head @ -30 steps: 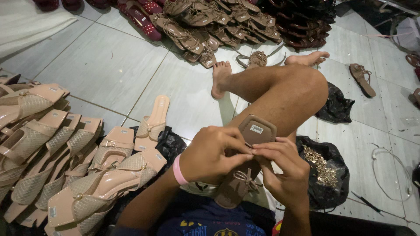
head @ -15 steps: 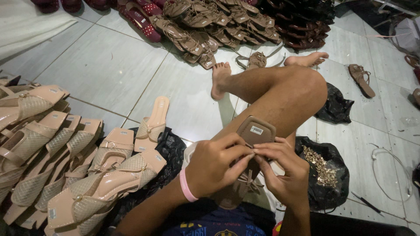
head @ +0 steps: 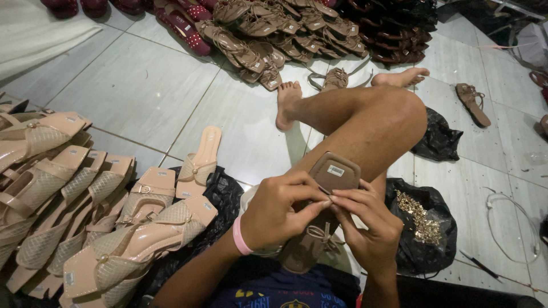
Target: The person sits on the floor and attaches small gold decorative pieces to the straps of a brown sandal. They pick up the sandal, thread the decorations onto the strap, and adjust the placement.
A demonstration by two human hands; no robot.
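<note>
- Head view looked down on a person seated on a tiled floor [head: 142, 97], one bare leg bent across the middle of the frame
- A brown sandal [head: 328, 194] sat at lower centre, propped against the bent leg, heel end up with a small label on its insole and a bow strap lower down
- The left hand [head: 279, 214], with a pink wristband [head: 240, 235] on its wrist, had its fingers [head: 311, 208] pinched together on the sandal just below the heel
- The right hand [head: 371, 228] met it from the right, fingers [head: 348, 199] closed on the same spot, tips touching those of the left
- What small part, if any, was between the fingertips could not be told
- A black bag of gold-coloured trims [head: 422, 219] lay open just right of the hands; another black bag [head: 436, 137] lay beyond the knee
- Beige sandals [head: 85, 211] were stacked in rows at lower left, one beige sandal [head: 200, 159] lying apart toward the centre
- Brown strappy sandals [head: 274, 34] were heaped at top centre, with dark red ones [head: 182, 25] to their left and dark ones [head: 394, 34] to their right
- A single brown sandal [head: 472, 102] lay alone at upper right
- A loop of pale cord [head: 511, 225] lay on the floor at the right edge
</note>
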